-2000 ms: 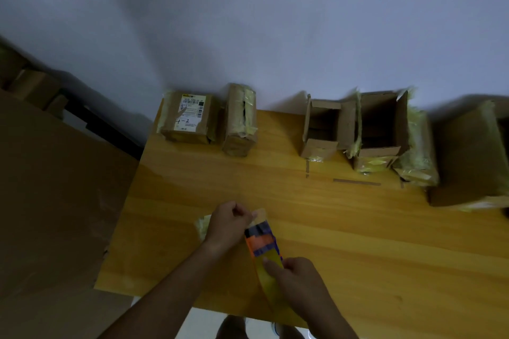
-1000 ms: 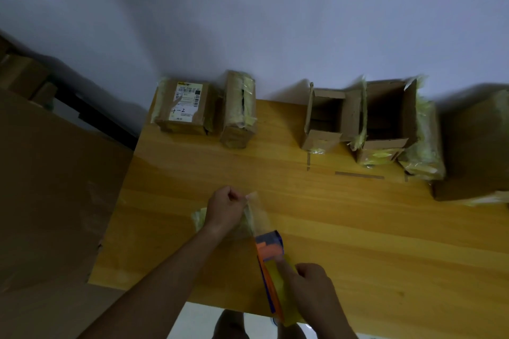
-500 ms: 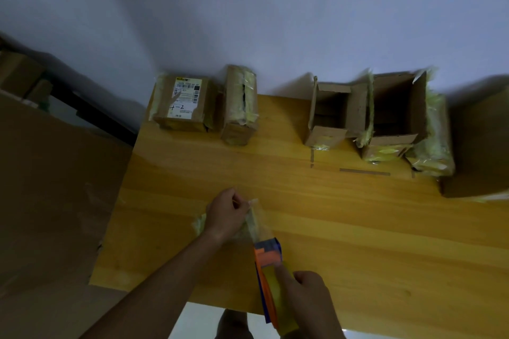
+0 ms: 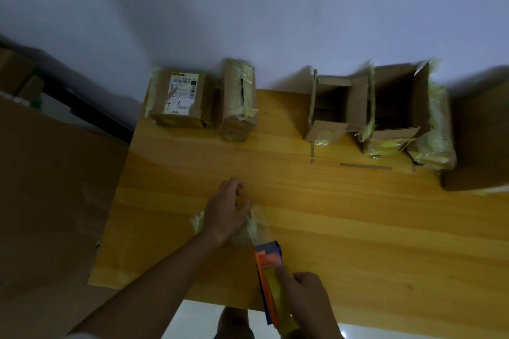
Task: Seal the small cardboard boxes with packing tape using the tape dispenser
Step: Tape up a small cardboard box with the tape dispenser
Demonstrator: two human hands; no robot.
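Orange tape dispenser (image 4: 268,264) gripped by right hand (image 4: 308,300); left hand (image 4: 225,213) hides box.
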